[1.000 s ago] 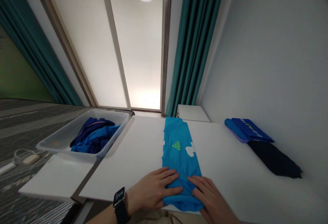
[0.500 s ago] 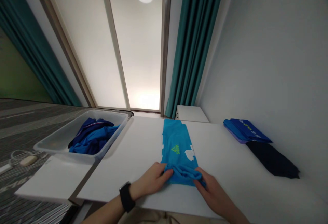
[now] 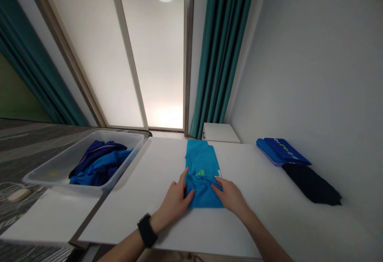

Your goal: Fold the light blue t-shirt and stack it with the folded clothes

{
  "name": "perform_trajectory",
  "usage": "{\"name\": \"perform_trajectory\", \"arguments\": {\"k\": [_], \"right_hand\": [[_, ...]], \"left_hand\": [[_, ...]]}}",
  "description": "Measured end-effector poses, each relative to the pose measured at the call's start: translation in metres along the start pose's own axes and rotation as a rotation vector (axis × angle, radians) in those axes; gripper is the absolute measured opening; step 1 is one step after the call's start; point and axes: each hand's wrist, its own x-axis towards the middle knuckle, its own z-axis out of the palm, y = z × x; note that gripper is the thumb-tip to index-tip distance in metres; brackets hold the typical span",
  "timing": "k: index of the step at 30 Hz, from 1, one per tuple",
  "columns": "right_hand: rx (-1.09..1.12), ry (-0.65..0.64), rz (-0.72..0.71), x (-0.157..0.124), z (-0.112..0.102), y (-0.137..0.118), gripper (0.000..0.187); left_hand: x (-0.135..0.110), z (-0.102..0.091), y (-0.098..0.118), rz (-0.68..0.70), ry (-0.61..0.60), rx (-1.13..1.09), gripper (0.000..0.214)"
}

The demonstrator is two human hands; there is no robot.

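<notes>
A bright blue sports shirt (image 3: 202, 156), folded into a long strip, lies on the white table (image 3: 149, 190). Its near end is doubled back, and the fold partly covers the yellow-green print. At the left edge of the fold is my left hand (image 3: 176, 196), thumb and forefinger spread and touching the cloth. My right hand (image 3: 231, 195) pinches the fold's right edge between thumb and forefinger. A dark watch is on my left wrist.
A clear plastic bin (image 3: 119, 176) holding crumpled blue clothes (image 3: 100, 164) stands at the left. On the right, folded blue garments (image 3: 283, 151) lie by the wall, with a dark folded garment (image 3: 311, 184) beside them. A small white cabinet (image 3: 221, 133) stands beyond the table.
The bunched near end of the shirt has been moved away from me and laid down over the strip. Both hands moved forward with it, and the left fingers have spread.
</notes>
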Motion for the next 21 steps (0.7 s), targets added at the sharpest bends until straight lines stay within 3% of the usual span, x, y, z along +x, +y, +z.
{"name": "perform_trajectory", "arguments": {"k": [3, 7, 16, 21], "right_hand": [[-0.111, 0.01, 0.024, 0.001, 0.004, -0.001, 0.027], [-0.178, -0.021, 0.002, -0.004, 0.004, -0.003, 0.027], [-0.146, -0.058, -0.029, -0.044, 0.012, -0.002, 0.029], [-0.112, 0.026, -0.084, -0.041, 0.005, -0.006, 0.033]], "left_hand": [[0.002, 0.001, -0.001, 0.015, 0.047, 0.23, 0.054], [0.001, 0.001, -0.001, -0.024, 0.037, 0.256, 0.044], [-0.034, 0.0, -0.006, -0.049, 0.002, 0.123, 0.036], [-0.028, -0.011, 0.004, -0.025, 0.026, 0.017, 0.035]]}}
